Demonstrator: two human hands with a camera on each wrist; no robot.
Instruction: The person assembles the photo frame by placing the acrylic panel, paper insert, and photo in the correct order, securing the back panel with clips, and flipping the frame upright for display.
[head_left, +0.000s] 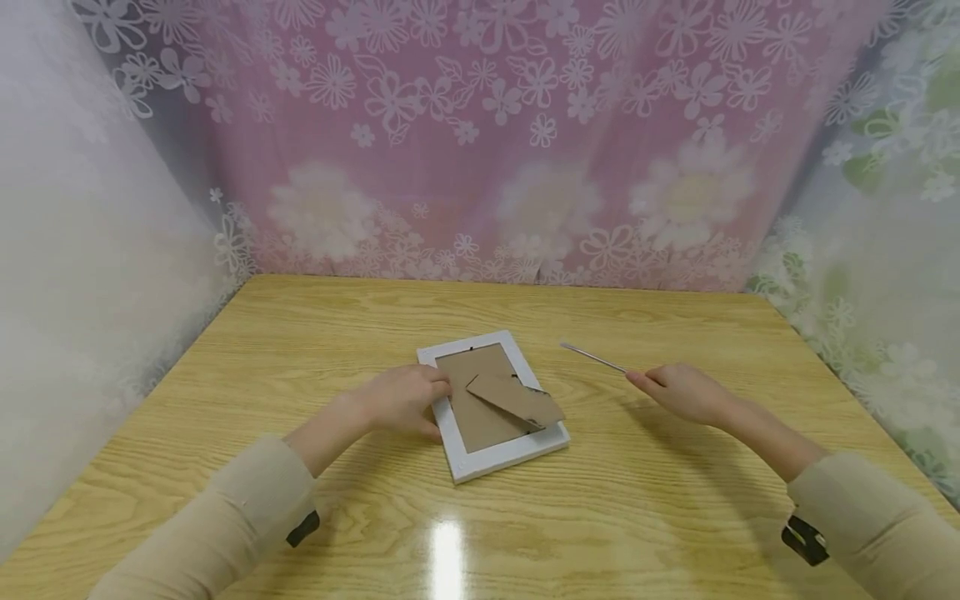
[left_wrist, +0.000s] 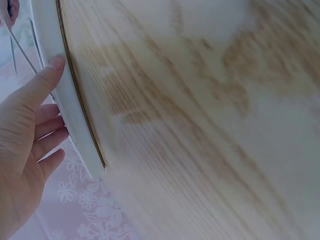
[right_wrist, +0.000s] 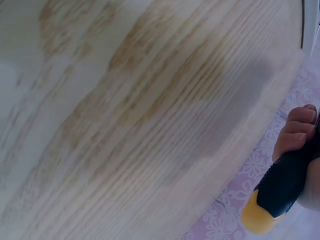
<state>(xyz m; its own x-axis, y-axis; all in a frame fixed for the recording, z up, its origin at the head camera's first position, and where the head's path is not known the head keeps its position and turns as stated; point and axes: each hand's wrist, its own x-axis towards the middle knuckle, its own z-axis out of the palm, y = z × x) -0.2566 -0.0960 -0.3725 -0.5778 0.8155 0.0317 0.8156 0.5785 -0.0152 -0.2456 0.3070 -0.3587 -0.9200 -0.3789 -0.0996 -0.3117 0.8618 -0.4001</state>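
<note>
A white picture frame [head_left: 453, 442] lies on the table with its back up, showing a brown backing board [head_left: 474, 360]. The cardboard stand [head_left: 517, 402] is folded partly out over the lower right border. My left hand [head_left: 401, 398] holds the frame by its left border; in the left wrist view the thumb [left_wrist: 49, 77] presses one face and the other fingers are at the outer edge. To the right of the frame, my right hand [head_left: 684, 393] grips a screwdriver [right_wrist: 282, 187] by its black and yellow handle. Its thin metal shaft [head_left: 596, 357] points left, apart from the frame.
The wood-grain table [head_left: 337, 325] reaches to a pink flowered curtain [head_left: 450, 167] at the back. Pale hangings [head_left: 90, 208] close off both sides. A dark band [head_left: 303, 529] shows under the left sleeve, another [head_left: 805, 540] under the right.
</note>
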